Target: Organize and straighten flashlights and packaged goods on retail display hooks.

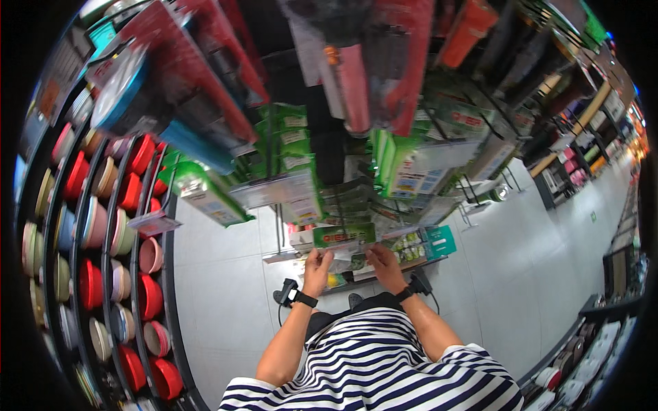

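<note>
A clear plastic pack with a green header card (343, 235) is in front of me at a display rack, just below a row of similar hanging packs (347, 198). My left hand (317, 269) pinches the pack's lower left edge between thumb and fingers. At its right side, my right hand (384, 267) holds the other edge with bent fingers. Printing shows on the header, and the contents are too blurred to name. Whether the pack still hangs on a hook cannot be made out. Each wrist wears a black strap with a small device.
Red-backed blister packs (211, 77) and green packs (295, 133) hang on hooks close above. Below my hands is a low shelf with a teal box (441, 241). Shelves of bowls (92, 282) stand at left. More shelving (586, 359) lies at lower right, across grey floor tiles (514, 277).
</note>
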Demonstrator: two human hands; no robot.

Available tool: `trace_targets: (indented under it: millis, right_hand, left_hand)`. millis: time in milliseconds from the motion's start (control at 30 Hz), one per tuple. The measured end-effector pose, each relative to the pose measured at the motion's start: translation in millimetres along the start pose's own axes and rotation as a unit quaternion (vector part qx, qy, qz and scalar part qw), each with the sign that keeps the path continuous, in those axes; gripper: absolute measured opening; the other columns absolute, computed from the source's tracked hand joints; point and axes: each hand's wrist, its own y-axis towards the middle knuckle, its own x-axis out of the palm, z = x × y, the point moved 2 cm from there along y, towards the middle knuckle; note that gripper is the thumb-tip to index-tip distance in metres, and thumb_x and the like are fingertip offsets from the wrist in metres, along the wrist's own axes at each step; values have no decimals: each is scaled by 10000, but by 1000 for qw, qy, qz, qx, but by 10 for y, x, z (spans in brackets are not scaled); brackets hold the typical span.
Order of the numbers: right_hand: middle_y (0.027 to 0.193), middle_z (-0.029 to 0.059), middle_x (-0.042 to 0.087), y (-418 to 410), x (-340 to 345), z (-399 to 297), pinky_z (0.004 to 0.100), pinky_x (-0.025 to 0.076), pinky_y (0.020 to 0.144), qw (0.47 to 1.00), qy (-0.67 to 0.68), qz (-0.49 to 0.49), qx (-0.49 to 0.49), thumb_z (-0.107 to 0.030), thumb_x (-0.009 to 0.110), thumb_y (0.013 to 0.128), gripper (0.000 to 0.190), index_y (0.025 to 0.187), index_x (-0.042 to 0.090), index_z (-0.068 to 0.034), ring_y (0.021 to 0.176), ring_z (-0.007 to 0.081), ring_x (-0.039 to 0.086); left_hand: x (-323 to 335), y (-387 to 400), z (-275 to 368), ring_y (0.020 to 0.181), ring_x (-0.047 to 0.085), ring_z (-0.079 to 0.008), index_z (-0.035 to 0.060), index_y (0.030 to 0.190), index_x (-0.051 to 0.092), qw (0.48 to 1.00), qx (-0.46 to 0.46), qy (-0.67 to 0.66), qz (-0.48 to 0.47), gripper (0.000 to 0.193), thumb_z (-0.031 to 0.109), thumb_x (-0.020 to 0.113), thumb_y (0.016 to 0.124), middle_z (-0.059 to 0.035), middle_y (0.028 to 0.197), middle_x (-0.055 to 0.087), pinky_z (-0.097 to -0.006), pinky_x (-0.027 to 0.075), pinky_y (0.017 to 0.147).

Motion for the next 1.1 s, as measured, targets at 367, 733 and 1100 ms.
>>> trace_targets:
  millis: [367,733,1100]
  right_hand:
    - [936,27,626,-217,-26,298,254,487,774,989,90,-86,81,-111,581,959,175,1115,592,-32,847,91,590]
    - [968,57,612,394,-1087,410,302,479,740,981,-60,182,-23,-114,764,768,436,1140,562,-11,843,146,568]
    - [588,55,481,532,-997,461,325,366,542,974,-122,186,-44,-263,690,871,373,713,555,46,585,112,424]
  left_hand:
    - [-97,-304,-82,766,515,-50,36,1083,604,998,-22,-57,-8,171,149,602,955,27,910,621,-231,422,688]
    - [-882,-456,-149,852,544,-78,41,1101,617,993,-49,-72,76,168,138,571,972,0,981,641,-262,438,788]
    - [-1322,-260,182,839,544,-77,81,1018,590,992,39,-57,101,123,175,625,947,22,938,616,-265,438,771]
